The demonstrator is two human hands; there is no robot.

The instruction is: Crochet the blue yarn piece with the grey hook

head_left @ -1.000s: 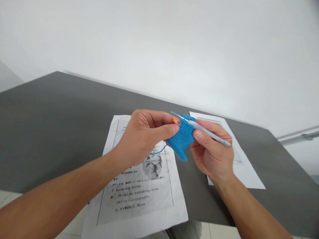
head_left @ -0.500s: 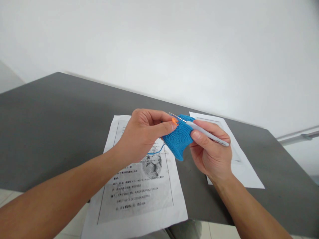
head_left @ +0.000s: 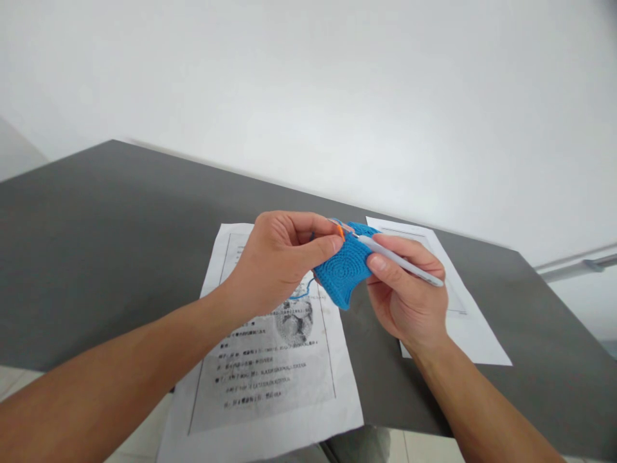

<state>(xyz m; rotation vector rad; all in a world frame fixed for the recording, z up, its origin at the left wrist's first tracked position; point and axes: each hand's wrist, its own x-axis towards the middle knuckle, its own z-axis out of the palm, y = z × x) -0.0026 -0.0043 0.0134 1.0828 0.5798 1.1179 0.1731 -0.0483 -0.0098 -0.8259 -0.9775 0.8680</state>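
Both hands meet at a blue crocheted piece (head_left: pixel 344 273), held above a dark table (head_left: pixel 144 212).

From where I stand, the left hand (head_left: pixel 284 257) pinches the piece's upper left edge between thumb and forefinger, right by an orange clip (head_left: pixel 340 233), probably to steady that edge. The right hand (head_left: pixel 414 276) grips the pale handle of a crochet hook (head_left: pixel 400 260) at the piece's upper right, its shaft pointing towards the clip; that pencil-like slant likely gives fine control. I can't tell whether the curled fingers behind bear on the fabric, or whether the hook's tip is in a stitch. Blue yarn (head_left: pixel 303 296) droops at the piece's lower left. Below and left of the piece lies a printed sheet (head_left: pixel 270 411), text towards the person, seemingly for easy reading; a second sheet (head_left: pixel 465 331) lies to the piece's right.
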